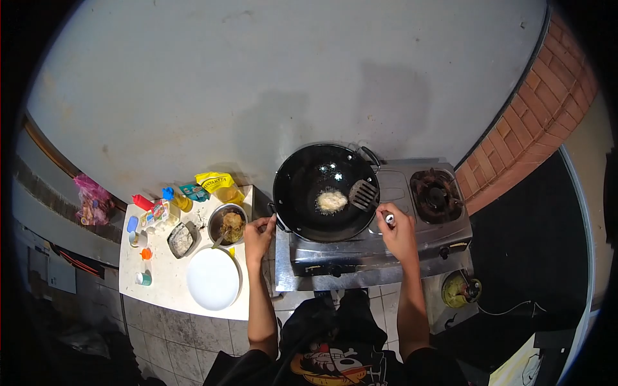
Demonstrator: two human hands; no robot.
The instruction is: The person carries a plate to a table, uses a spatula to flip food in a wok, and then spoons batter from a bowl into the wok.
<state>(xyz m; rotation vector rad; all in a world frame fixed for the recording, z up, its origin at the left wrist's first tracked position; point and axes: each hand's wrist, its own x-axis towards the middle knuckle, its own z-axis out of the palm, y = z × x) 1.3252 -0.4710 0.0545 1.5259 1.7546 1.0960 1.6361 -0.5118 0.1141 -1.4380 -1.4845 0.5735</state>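
A large black wok [299, 177] sits on the left burner of a steel gas stove [380, 273]. In its middle a pale battered piece of food [331, 202] lies in bubbling oil. My left hand [259, 238] has its fingers closed at the wok's left handle [273, 212]. In my right hand [400, 233] is the handle of a black slotted spatula [364, 195]; its blade is inside the wok, just right of the food.
On the white table [167, 293] to the left are a white plate [213, 279], a metal bowl [219, 215] of batter, a container of white flour [183, 240], several bottles and a yellow pouch [215, 182]. An unused burner [436, 196] lies right, beside a brick edge [515, 135].
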